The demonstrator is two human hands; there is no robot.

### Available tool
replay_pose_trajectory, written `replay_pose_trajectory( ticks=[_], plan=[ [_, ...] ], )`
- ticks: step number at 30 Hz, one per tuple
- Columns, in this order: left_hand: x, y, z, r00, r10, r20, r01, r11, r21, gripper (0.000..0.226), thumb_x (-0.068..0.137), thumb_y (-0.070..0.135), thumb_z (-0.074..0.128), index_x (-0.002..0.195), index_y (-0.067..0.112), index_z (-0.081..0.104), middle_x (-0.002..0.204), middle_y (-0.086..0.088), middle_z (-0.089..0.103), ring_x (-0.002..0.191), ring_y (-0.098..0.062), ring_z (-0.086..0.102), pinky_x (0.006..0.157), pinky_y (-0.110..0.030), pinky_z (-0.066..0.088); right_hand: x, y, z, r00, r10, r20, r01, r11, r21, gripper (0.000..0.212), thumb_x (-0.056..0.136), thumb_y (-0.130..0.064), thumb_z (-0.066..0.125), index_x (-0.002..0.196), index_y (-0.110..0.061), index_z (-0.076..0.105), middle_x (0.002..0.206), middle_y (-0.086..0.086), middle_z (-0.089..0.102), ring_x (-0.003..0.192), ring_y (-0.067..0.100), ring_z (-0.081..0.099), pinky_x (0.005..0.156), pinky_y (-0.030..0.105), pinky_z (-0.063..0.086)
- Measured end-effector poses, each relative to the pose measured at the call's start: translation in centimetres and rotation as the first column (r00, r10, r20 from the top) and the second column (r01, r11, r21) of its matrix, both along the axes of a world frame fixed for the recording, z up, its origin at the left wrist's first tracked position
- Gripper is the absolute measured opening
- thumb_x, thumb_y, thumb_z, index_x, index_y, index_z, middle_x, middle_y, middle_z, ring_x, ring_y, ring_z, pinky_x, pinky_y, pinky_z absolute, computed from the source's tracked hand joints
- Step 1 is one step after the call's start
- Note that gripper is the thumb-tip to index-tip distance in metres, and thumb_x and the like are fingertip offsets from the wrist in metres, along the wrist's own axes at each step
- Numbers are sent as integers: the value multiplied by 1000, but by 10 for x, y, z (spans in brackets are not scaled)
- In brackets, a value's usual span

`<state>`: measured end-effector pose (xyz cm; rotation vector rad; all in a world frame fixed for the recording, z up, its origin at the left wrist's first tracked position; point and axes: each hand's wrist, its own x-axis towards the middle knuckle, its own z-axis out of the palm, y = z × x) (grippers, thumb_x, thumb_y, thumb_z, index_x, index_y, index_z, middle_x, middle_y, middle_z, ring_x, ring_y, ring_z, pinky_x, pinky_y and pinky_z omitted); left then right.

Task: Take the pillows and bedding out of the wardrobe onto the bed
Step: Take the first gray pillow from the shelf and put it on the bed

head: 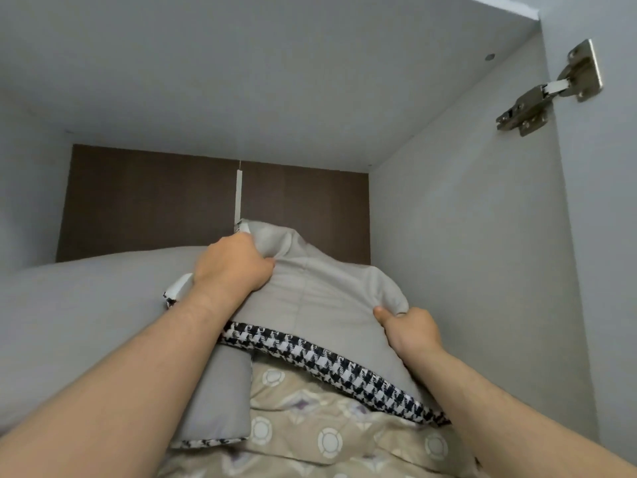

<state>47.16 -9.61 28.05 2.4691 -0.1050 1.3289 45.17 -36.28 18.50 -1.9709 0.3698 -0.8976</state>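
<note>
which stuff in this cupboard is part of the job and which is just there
Part of the job: grey pillow with houndstooth trim, gripped by left hand and right hand; second grey pillow; beige patterned quilt; large grey bedding.
Just there: door hinge; brown back panel; white strip.

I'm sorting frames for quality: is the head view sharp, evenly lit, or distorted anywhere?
Head view: soft, even light, only a slight sheen on the metal hinge; wide-angle distortion stretches the forearms and bows the wardrobe walls toward the edges; the left hand and right hand gripping the grey pillow look fairly sharp.
</note>
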Motion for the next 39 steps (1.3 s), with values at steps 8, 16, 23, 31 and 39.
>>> replay_pose_trajectory(
  ticks=[8, 16, 23, 31, 39],
  plan=[
    [-49, 20, 3, 957, -85, 277, 106, 993, -59, 36, 71, 57, 56, 76, 23, 46, 82, -10, 64, 79, -39, 59, 60, -34, 32, -64, 9, 25, 970, 3, 245, -5, 1000, 11, 33, 76, -44, 70, 88, -15, 61, 92, 7, 67, 87, 32, 63, 72, 35, 47],
    [-184, 34, 4, 938, -103, 330, 151, 981, -125, 40, 72, 59, 53, 75, 20, 46, 67, 3, 47, 66, -28, 44, 56, -35, 32, -189, 15, 42, 925, 131, 357, -149, 989, 21, 33, 72, -41, 69, 91, -17, 59, 93, 3, 66, 83, 25, 62, 79, 43, 53],
    [-304, 41, -35, 927, -79, 368, 169, 961, -219, 40, 73, 57, 56, 67, 22, 39, 64, 5, 48, 59, -24, 43, 49, -33, 25, -294, 16, 26, 900, 223, 375, -245, 970, 9, 33, 68, -43, 71, 88, -20, 60, 89, -1, 66, 80, 22, 63, 77, 43, 54],
    [-417, 59, -83, 924, -151, 351, 335, 763, -553, 41, 58, 55, 68, 73, 19, 55, 75, 3, 62, 74, -28, 60, 66, -42, 50, -394, 31, -9, 892, 230, 389, -228, 972, -53, 35, 69, -50, 72, 77, -22, 53, 77, -7, 60, 70, 16, 57, 59, 33, 44],
    [-483, 74, -145, 866, -260, 426, 494, 567, -659, 28, 63, 40, 77, 77, 22, 60, 81, 6, 68, 77, -15, 65, 66, -30, 48, -481, 47, -30, 905, 178, 386, -120, 978, -169, 43, 62, -59, 68, 73, -25, 46, 73, -10, 57, 69, 19, 56, 57, 33, 39]
  ],
)
